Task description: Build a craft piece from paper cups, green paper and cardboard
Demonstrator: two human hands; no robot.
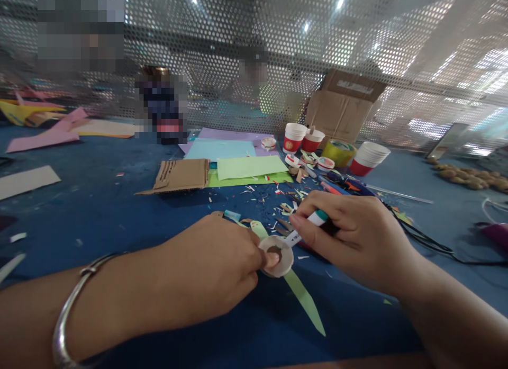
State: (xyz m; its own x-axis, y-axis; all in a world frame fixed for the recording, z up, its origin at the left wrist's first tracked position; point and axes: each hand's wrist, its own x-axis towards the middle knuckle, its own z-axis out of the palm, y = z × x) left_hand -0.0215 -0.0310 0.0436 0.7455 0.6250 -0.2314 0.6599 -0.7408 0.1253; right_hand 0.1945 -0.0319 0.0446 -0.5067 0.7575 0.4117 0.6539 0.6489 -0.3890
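Note:
My left hand (pixel 222 266) is closed on a small white paper cup piece (pixel 286 260), with a fingertip pressed inside it over a brown patch. In my right hand (pixel 349 239) is a white marker (pixel 296 236) with a green end, its lower end touching or very close to the cup piece's rim. A pale green pointed paper strip (pixel 305 300) sticks out below the cup piece, and another green bit (pixel 259 230) shows above it. How the strips join the cup is hidden.
Paper scraps (pixel 257 197) litter the blue table (pixel 138 221). Beyond are cardboard (pixel 182 173), green paper (pixel 252 167), paper cups (pixel 294 136), a yellow tape roll (pixel 337 153) and stacked cups (pixel 369 158). Black cords (pixel 420 236) lie right. A perforated metal screen (pixel 222 51) stands behind.

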